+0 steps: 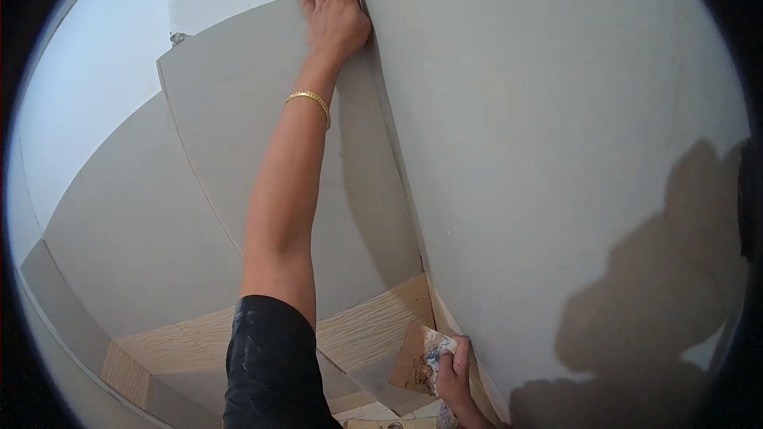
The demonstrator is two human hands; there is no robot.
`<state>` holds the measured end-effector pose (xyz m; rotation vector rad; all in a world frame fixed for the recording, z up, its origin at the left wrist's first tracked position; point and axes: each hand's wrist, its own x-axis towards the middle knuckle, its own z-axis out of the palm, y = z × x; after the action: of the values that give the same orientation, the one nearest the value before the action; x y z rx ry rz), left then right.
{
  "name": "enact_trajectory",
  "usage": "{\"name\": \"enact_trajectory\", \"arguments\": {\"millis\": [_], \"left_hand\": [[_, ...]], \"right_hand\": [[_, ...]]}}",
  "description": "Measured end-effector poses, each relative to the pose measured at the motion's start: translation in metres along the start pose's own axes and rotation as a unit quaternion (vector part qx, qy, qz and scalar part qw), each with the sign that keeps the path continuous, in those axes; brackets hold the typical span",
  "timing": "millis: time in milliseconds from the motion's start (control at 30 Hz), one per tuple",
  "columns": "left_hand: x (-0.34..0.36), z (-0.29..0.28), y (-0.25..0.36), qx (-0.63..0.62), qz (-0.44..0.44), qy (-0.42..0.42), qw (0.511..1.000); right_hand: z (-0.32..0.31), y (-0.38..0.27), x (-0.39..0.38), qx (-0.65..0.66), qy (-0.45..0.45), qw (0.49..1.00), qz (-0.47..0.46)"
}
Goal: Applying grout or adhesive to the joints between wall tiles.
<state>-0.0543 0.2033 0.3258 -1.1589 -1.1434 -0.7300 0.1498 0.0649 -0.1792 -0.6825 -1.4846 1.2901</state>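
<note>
My left hand (338, 20) is raised high in the corner, where two tiled walls meet. Its fingers are stretched and spread over the top edge of a large grey wall tile (238, 103); the thumb is hidden. Down at the lower right, my right hand (455, 373) grips a scraper (413, 359) with a flat brown blade. Whitish and bluish smears cover the part by my fingers, and darker crumbs cling to the blade. The scraper is close to the corner, in front of a beige textured tile band (373, 319); whether it touches the wall I cannot tell.
A large grey wall surface (556, 127) rises on the right, with dark shadows across its lower part. Above the tiles on the left is bare white wall (103, 79), with a small broken patch at a tile corner. Light floor tiles (375, 411) show at the bottom.
</note>
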Motion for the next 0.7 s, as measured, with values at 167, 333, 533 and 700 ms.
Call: {"name": "enact_trajectory", "arguments": {"millis": [167, 333, 533, 700], "left_hand": [[-0.001, 0.0, -0.002, 0.017, 0.02, -0.015, 1.0], [-0.021, 0.001, -0.006, 0.071, 0.067, -0.013, 0.995], [-0.023, -0.017, -0.036, -0.077, 0.06, 0.063, 0.993], [-0.006, -0.028, -0.047, -0.182, 0.045, 0.052, 0.981]], "right_hand": [[0.002, -0.007, 0.0, 0.055, -0.006, 0.998, 0.012], [0.003, -0.017, 0.001, 0.043, 0.004, 0.999, 0.022], [0.003, -0.022, 0.001, -0.038, 0.015, 0.999, -0.011], [0.003, -0.015, 0.002, -0.013, 0.01, 1.0, -0.021]]}}
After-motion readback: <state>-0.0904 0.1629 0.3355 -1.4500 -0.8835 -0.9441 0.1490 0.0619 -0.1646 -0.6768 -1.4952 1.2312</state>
